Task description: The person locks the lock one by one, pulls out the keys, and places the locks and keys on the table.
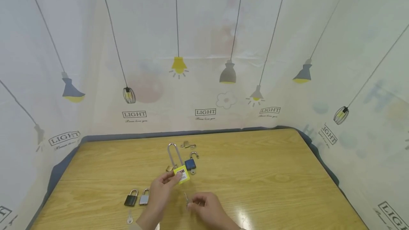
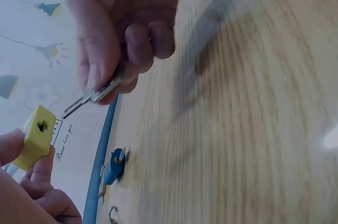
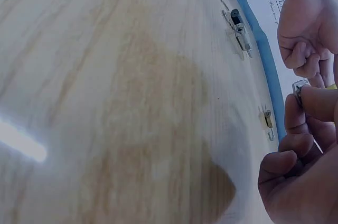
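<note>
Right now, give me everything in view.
Table: one, yellowish wood, beneath
Yellow padlock: one, yellow, above table
Held key: one, silver, above table
Blue padlock: one, blue, right of yellow
Brass padlock: one, brass, left of blue
Far padlock: one, brassy, farthest
Black padlock: one, black, front left
Grey padlock: one, grey, right of black
Loose key: one, silver, near side of black
Other keys: apparently two, silver, at blue and far padlocks
Backdrop: one, printed white, around table
Left hand: one, bare, grip on yellow padlock
Right hand: one, bare, grip on held key
</note>
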Demonstrator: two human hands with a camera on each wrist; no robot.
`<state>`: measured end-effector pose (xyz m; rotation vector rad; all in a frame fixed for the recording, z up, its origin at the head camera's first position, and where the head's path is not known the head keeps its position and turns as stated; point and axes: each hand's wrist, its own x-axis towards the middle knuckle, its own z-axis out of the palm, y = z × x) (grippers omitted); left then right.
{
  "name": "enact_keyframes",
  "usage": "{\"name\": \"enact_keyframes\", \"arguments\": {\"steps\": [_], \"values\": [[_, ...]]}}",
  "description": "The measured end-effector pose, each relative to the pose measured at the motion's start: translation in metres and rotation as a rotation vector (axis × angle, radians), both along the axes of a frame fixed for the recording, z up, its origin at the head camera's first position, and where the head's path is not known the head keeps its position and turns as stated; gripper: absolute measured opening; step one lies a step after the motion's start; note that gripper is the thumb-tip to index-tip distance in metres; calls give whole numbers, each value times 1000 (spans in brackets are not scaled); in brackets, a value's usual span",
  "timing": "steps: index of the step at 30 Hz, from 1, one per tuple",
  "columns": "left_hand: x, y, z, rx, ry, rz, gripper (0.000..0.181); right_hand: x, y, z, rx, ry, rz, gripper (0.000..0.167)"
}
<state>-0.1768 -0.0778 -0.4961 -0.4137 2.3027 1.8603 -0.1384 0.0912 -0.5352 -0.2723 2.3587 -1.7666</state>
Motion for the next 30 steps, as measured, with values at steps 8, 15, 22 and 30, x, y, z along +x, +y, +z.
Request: {"name": "enact_keyframes", "arguments": {"steps": [8,15,22,30], "values": [[-3,-13,5,-43,23,-14,63,5,-2,5,-46,-61,28,9],[-8,-29,13,-158,59,-29,58,4,4,2,-13,-95,0,9],[-3,-48,12,-304,66,-61,58,3,9,4,17,-85,-34,10],[19,-55,-4,-523,87,-171,57,4,11,4,-19,-86,-14,11]]}}
